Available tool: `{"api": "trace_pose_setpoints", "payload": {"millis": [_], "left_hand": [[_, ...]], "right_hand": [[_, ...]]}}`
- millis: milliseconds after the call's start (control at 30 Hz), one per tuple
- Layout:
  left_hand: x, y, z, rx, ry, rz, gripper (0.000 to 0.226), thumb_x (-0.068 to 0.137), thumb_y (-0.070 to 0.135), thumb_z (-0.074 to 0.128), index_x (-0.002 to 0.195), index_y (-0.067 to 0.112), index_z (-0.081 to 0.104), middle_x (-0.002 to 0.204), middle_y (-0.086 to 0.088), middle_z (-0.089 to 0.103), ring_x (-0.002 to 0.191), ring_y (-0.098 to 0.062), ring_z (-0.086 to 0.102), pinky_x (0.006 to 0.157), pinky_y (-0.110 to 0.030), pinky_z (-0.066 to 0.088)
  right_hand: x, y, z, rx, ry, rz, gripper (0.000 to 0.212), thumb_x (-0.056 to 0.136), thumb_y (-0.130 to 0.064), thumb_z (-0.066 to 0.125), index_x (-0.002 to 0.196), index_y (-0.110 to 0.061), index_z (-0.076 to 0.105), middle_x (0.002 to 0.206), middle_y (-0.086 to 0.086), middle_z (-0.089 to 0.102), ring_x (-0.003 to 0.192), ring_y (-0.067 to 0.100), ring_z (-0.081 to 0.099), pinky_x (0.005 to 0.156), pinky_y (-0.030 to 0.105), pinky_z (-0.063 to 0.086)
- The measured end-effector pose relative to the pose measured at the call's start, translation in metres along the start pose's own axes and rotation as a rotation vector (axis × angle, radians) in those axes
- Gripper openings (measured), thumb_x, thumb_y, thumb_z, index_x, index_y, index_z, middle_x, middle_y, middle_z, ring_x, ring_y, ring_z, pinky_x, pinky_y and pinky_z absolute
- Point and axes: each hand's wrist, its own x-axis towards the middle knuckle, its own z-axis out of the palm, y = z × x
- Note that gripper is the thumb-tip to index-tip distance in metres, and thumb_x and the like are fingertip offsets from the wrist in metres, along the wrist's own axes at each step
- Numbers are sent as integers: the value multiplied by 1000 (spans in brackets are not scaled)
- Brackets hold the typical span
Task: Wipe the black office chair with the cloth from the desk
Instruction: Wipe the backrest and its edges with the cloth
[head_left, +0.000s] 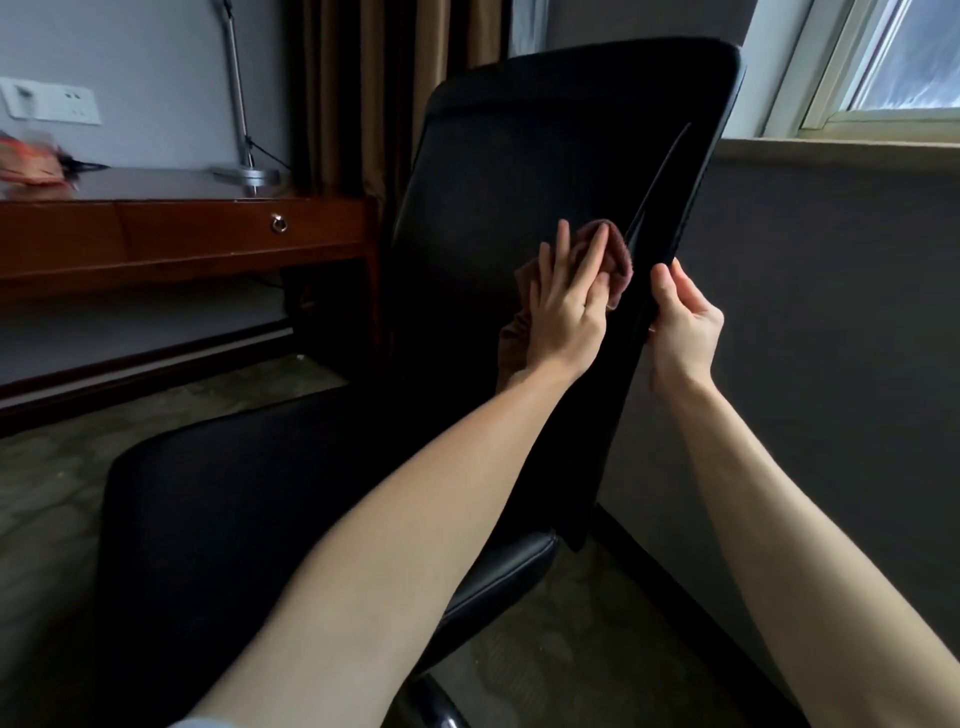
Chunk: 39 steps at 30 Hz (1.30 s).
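- While the left hand (563, 312) lies flat, fingers straight, it presses the cloth (619, 260) against the chair (519, 156) backrest, mid-height, near the right edge.
- The right hand (680, 322) grips that edge, fingers curled round it.
- Chair stands right of the desk (156, 228), near it.

Flat left hand (566, 306) on cloth (619, 255) against black office chair (545, 145), right hand (681, 325) around backrest edge

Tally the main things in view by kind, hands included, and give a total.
black office chair: 1
cloth: 1
hands: 2 (left hand, right hand)
desk: 1
desk lamp: 1
curtain: 1
window: 1
total: 8
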Motion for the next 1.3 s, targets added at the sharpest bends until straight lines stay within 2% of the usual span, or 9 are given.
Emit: {"api": "trace_pose_setpoints", "payload": {"millis": [233,400,533,733,933,1033,1100,1200,1300], "left_hand": [[-45,-33,6,-89,26,28,49,102,22,35,150,30,31,163,-3,6,150,-18,-3,119,-32,-6],[-82,-57,4,-187,17,-25,50,101,16,39,147,32,33,157,15,12,149,-10,11,120,-37,21],[-102,-63,-13,-196,-47,-53,52,102,8,40,147,32,33,158,14,14,138,16,12,109,-9,22],[-103,-47,-39,-364,0,-51,52,100,-3,41,144,24,35,158,4,24,126,17,38,99,-17,44],[-100,-23,-50,-270,-87,3,60,98,-4,43,149,27,33,156,-1,34,140,-4,33,108,-11,31],[-99,-16,-50,-256,-176,-48,72,97,-5,43,151,37,20,129,32,52,114,16,51,95,-4,38],[-98,-12,-45,-264,-226,-48,77,96,-8,41,152,35,9,135,36,43,113,26,42,95,0,31],[-97,-5,-38,-295,-289,-21,78,98,-6,41,154,29,-2,162,5,13,139,8,21,110,-9,22],[-94,-2,-28,-301,-318,-38,82,98,-6,42,153,28,-8,159,10,8,144,-4,17,116,-21,21]], "right_hand": [[-3,1,2,22,19,-10,49,84,-38,70,127,-17,60,125,-2,65,117,7,59,106,36,44],[-8,3,7,-26,69,-58,44,93,-32,61,133,-15,56,131,-2,61,117,0,55,106,20,40],[-19,1,11,-255,69,-79,46,93,-34,57,139,-27,50,117,-12,65,106,1,58,106,22,40],[-69,13,-15,-537,241,-227,45,93,-25,57,135,-17,45,96,-7,69,79,8,66,85,22,46],[-96,11,-16,-215,-120,-32,11,93,-20,60,93,-10,64,75,8,67,53,21,63,49,27,43],[-100,-1,-17,-145,-276,56,17,95,-21,58,99,-6,67,75,10,67,53,22,60,48,26,39],[-99,-3,-22,-153,-327,88,15,94,-22,60,99,-11,68,74,10,65,52,22,57,50,28,37],[-95,-3,-32,-158,-369,131,11,90,-24,65,93,-14,69,70,9,60,46,18,51,50,28,34],[-92,-2,-40,-158,-377,152,7,89,-21,66,88,-15,70,59,4,54,41,13,44,47,25,31]]}}
